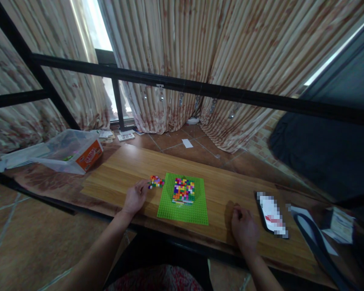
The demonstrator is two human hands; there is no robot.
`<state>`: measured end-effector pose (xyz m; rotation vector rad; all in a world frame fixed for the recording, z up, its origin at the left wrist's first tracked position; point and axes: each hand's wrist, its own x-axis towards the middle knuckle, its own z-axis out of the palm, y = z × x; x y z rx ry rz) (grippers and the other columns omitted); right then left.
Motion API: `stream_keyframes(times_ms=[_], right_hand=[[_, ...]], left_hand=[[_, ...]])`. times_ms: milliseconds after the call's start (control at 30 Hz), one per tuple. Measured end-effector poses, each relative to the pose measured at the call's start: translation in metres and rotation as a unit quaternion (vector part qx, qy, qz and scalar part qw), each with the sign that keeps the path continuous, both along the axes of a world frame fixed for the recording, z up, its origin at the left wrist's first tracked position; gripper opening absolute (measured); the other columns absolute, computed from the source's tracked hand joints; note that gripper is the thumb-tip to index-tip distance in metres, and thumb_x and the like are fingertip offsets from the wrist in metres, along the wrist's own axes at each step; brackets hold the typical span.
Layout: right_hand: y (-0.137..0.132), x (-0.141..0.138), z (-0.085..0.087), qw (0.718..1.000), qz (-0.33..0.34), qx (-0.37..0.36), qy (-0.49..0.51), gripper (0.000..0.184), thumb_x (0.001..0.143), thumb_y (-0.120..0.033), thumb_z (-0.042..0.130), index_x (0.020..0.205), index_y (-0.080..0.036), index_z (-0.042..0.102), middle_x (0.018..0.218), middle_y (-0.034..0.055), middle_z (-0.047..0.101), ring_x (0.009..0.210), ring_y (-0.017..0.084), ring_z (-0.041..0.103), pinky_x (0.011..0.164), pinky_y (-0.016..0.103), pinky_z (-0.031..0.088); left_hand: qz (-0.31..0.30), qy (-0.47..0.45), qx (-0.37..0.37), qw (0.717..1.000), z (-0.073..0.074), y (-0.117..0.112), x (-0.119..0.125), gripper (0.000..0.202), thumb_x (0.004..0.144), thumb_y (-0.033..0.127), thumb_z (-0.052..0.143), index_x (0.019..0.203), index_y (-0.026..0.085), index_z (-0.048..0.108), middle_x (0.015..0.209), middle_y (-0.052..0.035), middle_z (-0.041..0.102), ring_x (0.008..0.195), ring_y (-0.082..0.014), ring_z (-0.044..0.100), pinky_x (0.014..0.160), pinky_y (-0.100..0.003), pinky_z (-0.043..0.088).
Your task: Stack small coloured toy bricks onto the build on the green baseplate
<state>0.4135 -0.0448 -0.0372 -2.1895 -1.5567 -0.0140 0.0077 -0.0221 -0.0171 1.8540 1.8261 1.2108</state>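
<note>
A green baseplate (182, 217) lies on the wooden board, bearing a block of many-coloured toy bricks (184, 189) packed close together. Just left of the baseplate is a small pile of loose toy bricks (157, 181). My left hand (136, 197) rests by this pile, its fingertips pinched together at the near-left side; what they hold, if anything, is too small to make out. My right hand (244, 226) lies on the board to the right of the baseplate, fingers curled in, with nothing visible in them. A phone (271, 214) is beside it.
The wooden board (121, 163) sits on a low table. A clear plastic box (68, 151) with an orange label stands at the left. A dark strap (314, 238) and a small box (341, 224) are at the right. A black metal bar (182, 81) crosses before the curtains.
</note>
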Motion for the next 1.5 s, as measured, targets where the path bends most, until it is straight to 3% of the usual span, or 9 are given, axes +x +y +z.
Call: stream_keyframes(times_ms=[333, 500, 667, 800, 967, 1167, 1333, 1500], right_hand=[[0.000, -0.003, 0.004, 1.000, -0.001, -0.003, 0.001, 0.036, 0.090, -0.033, 0.038, 0.101, -0.015, 0.067, 0.098, 0.0108, 0.064, 0.077, 0.021, 0.054, 0.062, 0.030, 0.032], [0.000, -0.002, 0.003, 1.000, 0.000, 0.002, 0.004, 0.036, 0.091, -0.034, 0.038, 0.102, -0.016, 0.067, 0.099, 0.0104, 0.064, 0.076, 0.020, 0.054, 0.062, 0.030, 0.032], [0.000, -0.003, 0.004, 1.000, -0.002, 0.008, 0.005, 0.035, 0.091, -0.034, 0.038, 0.100, -0.016, 0.068, 0.099, 0.0104, 0.063, 0.077, 0.020, 0.054, 0.062, 0.030, 0.032], [0.000, -0.003, 0.004, 1.000, 0.003, 0.013, 0.009, 0.034, 0.091, -0.033, 0.038, 0.100, -0.016, 0.067, 0.099, 0.0101, 0.063, 0.078, 0.020, 0.054, 0.063, 0.030, 0.033], [0.000, -0.003, 0.003, 1.000, 0.005, 0.017, 0.014, 0.035, 0.092, -0.032, 0.038, 0.100, -0.016, 0.067, 0.100, 0.0102, 0.063, 0.080, 0.020, 0.055, 0.064, 0.029, 0.033], [0.001, -0.004, 0.004, 1.000, 0.002, 0.004, 0.017, 0.034, 0.092, -0.031, 0.038, 0.101, -0.016, 0.068, 0.098, 0.0102, 0.063, 0.082, 0.021, 0.056, 0.065, 0.030, 0.033], [0.002, -0.003, 0.003, 1.000, 0.001, 0.007, 0.022, 0.035, 0.091, -0.031, 0.038, 0.101, -0.016, 0.068, 0.098, 0.0101, 0.064, 0.082, 0.021, 0.056, 0.066, 0.030, 0.034], [0.002, -0.002, 0.002, 1.000, 0.002, 0.012, 0.023, 0.035, 0.091, -0.031, 0.038, 0.100, -0.016, 0.069, 0.094, 0.0102, 0.064, 0.079, 0.020, 0.055, 0.065, 0.030, 0.034]], left_hand=[[0.005, 0.111, -0.018, 0.994, -0.006, 0.002, 0.004, 0.030, 0.089, 0.034, 0.045, 0.105, 0.023, 0.069, 0.098, -0.0070, 0.071, 0.086, -0.0222, 0.067, 0.078, -0.032, 0.052], [0.025, 0.108, -0.019, 0.994, -0.004, 0.002, 0.005, 0.032, 0.088, 0.033, 0.047, 0.109, 0.022, 0.067, 0.097, -0.0076, 0.070, 0.083, -0.0223, 0.066, 0.075, -0.031, 0.051], [0.065, -0.034, -0.003, 0.997, -0.001, -0.001, 0.001, 0.027, 0.083, 0.040, 0.054, 0.093, 0.020, 0.068, 0.084, -0.0045, 0.071, 0.075, -0.0193, 0.065, 0.072, -0.029, 0.051], [0.112, -0.202, -0.006, 0.973, 0.008, 0.001, 0.004, 0.031, 0.074, 0.048, 0.065, 0.079, 0.018, 0.069, 0.074, -0.0021, 0.071, 0.070, -0.0170, 0.063, 0.065, -0.026, 0.049], [0.049, -0.357, -0.057, 0.931, 0.031, 0.011, 0.029, 0.038, 0.066, 0.049, 0.072, 0.082, 0.015, 0.071, 0.079, -0.0046, 0.072, 0.063, -0.0139, 0.060, 0.058, -0.025, 0.047], [-0.042, -0.434, -0.123, 0.891, 0.042, 0.029, 0.065, 0.042, 0.068, 0.048, 0.070, 0.093, 0.015, 0.071, 0.071, -0.0026, 0.067, 0.064, -0.0128, 0.061, 0.064, -0.028, 0.051], [-0.068, -0.401, -0.129, 0.905, 0.035, 0.045, 0.077, 0.036, 0.069, 0.045, 0.068, 0.091, 0.016, 0.070, 0.072, -0.0024, 0.067, 0.064, -0.0131, 0.062, 0.064, -0.028, 0.052], [-0.081, -0.284, -0.097, 0.950, 0.029, 0.055, 0.072, 0.022, 0.075, 0.037, 0.062, 0.084, 0.020, 0.071, 0.075, -0.0019, 0.071, 0.067, -0.0167, 0.065, 0.065, -0.030, 0.054]])
